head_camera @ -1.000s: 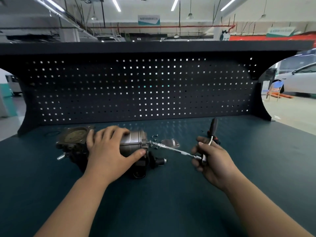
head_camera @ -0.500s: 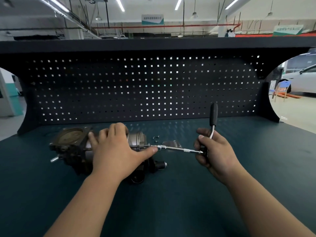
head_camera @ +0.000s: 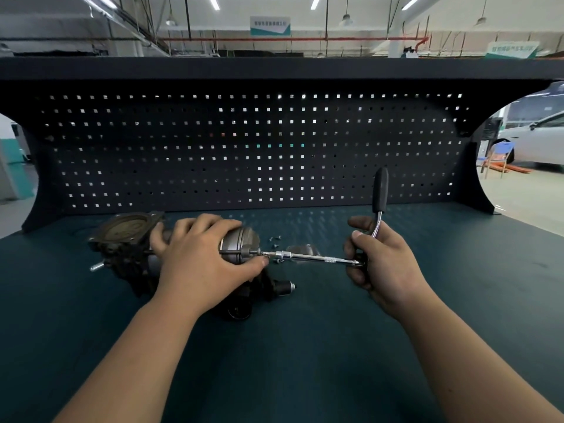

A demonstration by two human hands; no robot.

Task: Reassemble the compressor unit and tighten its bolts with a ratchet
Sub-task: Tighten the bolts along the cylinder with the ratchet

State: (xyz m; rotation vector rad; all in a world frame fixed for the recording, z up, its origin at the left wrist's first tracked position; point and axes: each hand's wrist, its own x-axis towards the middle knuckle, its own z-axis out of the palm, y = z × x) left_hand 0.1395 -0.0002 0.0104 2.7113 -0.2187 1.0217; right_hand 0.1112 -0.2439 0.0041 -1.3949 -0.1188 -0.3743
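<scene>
The compressor unit [head_camera: 128, 239] lies on its side on the dark green bench, round flange to the left and silver cylinder end to the right. My left hand [head_camera: 201, 261] grips the cylinder from above, fingers curled over it and thumb by the bolt at its right end. A ratchet [head_camera: 380, 190] with a long chrome extension [head_camera: 308, 257] is set on that bolt. My right hand [head_camera: 381, 264] grips the ratchet at its head, and the black handle stands up and away from me.
Several small loose bolts [head_camera: 274, 239] and a shiny metal part [head_camera: 300, 248] lie on the bench behind the extension. A black pegboard back wall [head_camera: 244, 148] closes the far side. The bench top [head_camera: 305, 346] stretches toward me between my forearms.
The ratchet handle has swung upward from leaning back to standing nearly upright, and the extension has levelled out. My left hand has stayed on the compressor.
</scene>
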